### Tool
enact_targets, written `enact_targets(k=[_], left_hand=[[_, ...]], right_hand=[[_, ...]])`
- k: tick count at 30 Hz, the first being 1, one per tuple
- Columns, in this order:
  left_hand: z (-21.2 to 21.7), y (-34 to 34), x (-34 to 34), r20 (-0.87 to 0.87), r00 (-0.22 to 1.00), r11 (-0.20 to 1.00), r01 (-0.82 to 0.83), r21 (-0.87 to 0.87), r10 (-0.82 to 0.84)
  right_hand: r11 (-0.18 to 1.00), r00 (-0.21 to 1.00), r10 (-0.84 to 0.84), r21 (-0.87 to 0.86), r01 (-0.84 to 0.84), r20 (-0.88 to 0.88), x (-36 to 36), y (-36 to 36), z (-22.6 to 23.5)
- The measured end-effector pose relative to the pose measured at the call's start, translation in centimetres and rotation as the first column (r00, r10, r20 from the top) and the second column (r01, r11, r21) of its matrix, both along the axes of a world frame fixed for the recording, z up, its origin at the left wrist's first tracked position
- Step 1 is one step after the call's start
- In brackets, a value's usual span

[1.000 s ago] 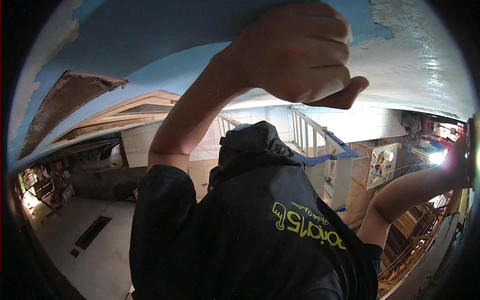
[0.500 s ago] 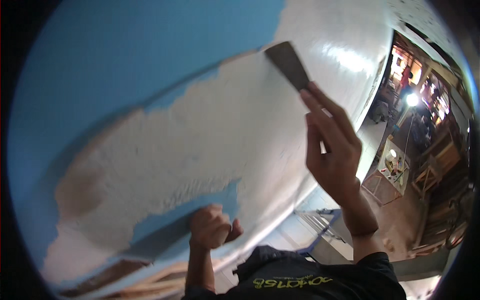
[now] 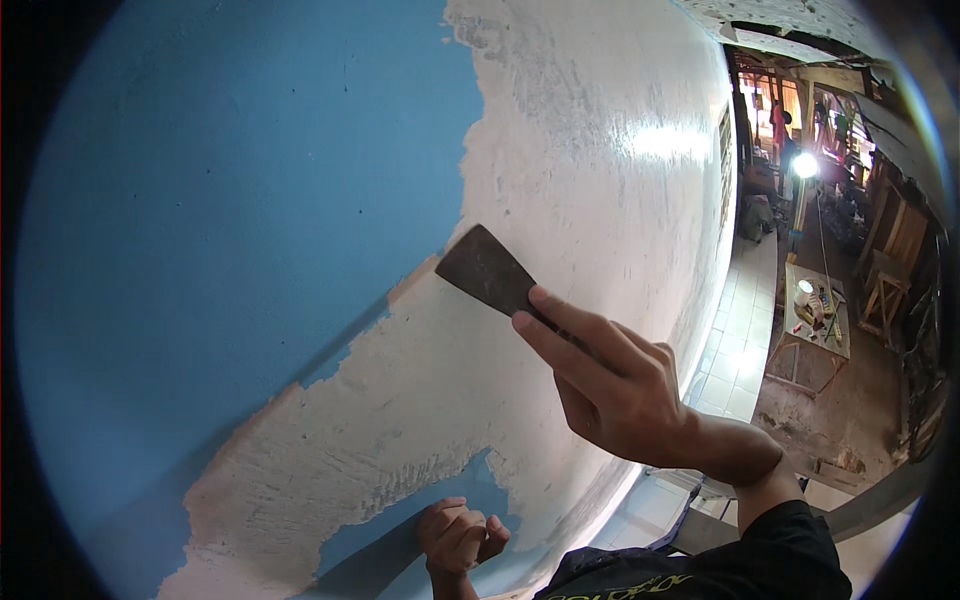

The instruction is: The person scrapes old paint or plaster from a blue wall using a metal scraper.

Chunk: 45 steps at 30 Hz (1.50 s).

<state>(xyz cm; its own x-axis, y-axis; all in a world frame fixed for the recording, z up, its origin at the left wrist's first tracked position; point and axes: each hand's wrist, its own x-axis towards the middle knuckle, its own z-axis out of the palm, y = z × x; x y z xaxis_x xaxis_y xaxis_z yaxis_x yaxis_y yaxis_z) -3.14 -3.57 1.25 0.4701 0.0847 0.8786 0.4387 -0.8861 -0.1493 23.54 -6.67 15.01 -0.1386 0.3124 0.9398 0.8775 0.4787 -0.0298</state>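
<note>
A putty knife (image 3: pixel 488 270) with a dark, flared blade is in my right hand (image 3: pixel 630 385), its handle mostly hidden by my fingers. The blade lies against or just off the wall, where blue paint (image 3: pixel 270 190) meets a bare whitish area (image 3: pixel 560 210); contact is hard to tell. My left hand (image 3: pixel 462 536) is curled into a fist lower down, in front of a small blue patch (image 3: pixel 485 488). Nothing sticks out of that fist. Its shadow falls on the wall to the left.
To the right, far below, a small table (image 3: pixel 815 335) carries a white container (image 3: pixel 804 290) and several small items. A bright lamp (image 3: pixel 804 165) shines behind it. Pale floor tiles (image 3: pixel 735 320) run along the wall's foot. Wooden furniture (image 3: pixel 885 290) stands at the far right.
My view has shifted, so the wall and room appear displaced. My right hand and the putty knife have moved left and down along the paint edge. The left hand stays in a fist.
</note>
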Motion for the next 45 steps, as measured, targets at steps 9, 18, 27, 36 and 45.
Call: enact_targets(k=[9, 18, 27, 36, 45], left_hand=[[0.0, 0.1, 0.5, 0.045, 0.999, 1.000, 0.008, -0.018, -0.007], [0.3, 0.1, 0.9, 0.049, 0.999, 1.000, -0.008, 0.001, 0.008], [0.5, 0.0, 0.9, 0.041, 0.999, 1.000, -0.024, 0.006, 0.024], [0.3, 0.0, 0.7, 0.035, 0.999, 0.999, -0.042, 0.002, 0.042], [0.4, 0.0, 1.0, 0.038, 0.998, 0.997, -0.059, 0.039, 0.058]], right_hand=[[0.999, 1.000, 0.008, -0.043, -0.009, -0.023, -0.6, -0.5, 1.3], [1.000, 1.000, -0.026, 0.013, 0.026, 0.016, 0.0, -0.1, 0.7], [1.000, 1.000, -0.018, -0.002, 0.018, -0.013, -0.7, -0.4, 1.9], [0.998, 0.999, 0.018, -0.053, -0.020, -0.037, -1.9, -1.3, 1.0], [0.999, 0.999, 0.022, -0.038, -0.024, -0.045, -2.3, -0.8, 0.7]])
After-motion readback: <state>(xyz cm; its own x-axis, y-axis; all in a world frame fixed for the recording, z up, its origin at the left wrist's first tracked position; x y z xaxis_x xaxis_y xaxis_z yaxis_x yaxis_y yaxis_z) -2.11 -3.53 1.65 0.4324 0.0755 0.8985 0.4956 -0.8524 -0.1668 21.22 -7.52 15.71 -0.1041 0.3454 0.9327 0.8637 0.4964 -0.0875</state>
